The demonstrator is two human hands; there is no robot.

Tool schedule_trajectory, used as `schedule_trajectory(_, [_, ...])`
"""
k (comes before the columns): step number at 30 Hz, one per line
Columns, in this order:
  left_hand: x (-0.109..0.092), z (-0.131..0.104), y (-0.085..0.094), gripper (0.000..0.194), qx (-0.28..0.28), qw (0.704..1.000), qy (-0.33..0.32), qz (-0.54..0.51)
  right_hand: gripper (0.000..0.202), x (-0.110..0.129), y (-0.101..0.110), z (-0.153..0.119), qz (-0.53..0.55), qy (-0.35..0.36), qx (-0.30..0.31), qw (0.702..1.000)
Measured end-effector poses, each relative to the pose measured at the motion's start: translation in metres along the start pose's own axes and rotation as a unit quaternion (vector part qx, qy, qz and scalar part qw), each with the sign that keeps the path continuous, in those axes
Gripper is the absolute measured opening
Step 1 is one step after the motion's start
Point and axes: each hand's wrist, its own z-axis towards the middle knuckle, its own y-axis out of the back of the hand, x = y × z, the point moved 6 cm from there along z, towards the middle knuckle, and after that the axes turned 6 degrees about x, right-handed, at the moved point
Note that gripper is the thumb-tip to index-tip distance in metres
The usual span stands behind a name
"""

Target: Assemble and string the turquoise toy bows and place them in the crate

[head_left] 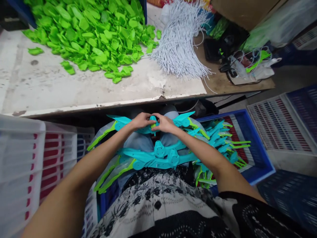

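Nearest, patterned shirt [158,198], bottom cut off by frame. Just past it, two turquoise lap pcs w/ green ends [146,162] lie overlapping; R forearm [210,155] hides part of their right side. Beyond, over the knees, L hand [143,121] & R hand [163,123] meet at the middle of a turquoise plastic pc [153,118], fingers of both pinching it; thumbs & fingertips hide most of its centre. A green bit [153,126] shows btwn them; can't tell if it's a separate part. At left, white crate [19,172], cut off; at right, blue crate [256,145] of similar pcs, too tangled to count. Farther, a worn table [99,89] w/ heaped green parts [99,36], cut off at top, & white cords [183,43]. Far right, dark clutter [228,43], hard to ID, nr cardboard [245,11].
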Motion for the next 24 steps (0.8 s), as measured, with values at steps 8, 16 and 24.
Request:
schedule_trajectory(8, [0.011, -0.010, 0.011, 0.055, -0.054, 0.993, 0.083, -0.063, 0.031, 0.004, 0.059, -0.010, -0.055, 0.112, -0.152, 0.980])
schedule_trajectory(16, [-0.010, -0.026, 0.032, 0.055, -0.194, 0.968, 0.048, 0.155, 0.032, -0.124, 0.225, -0.049, -0.297, -0.205, -0.317, 0.877])
schedule_trajectory(24, [-0.094, 0.000, -0.042, 0.034, -0.102, 0.973, -0.109, 0.174, 0.028, -0.143, 0.229, -0.055, -0.264, -0.171, -0.265, 0.912])
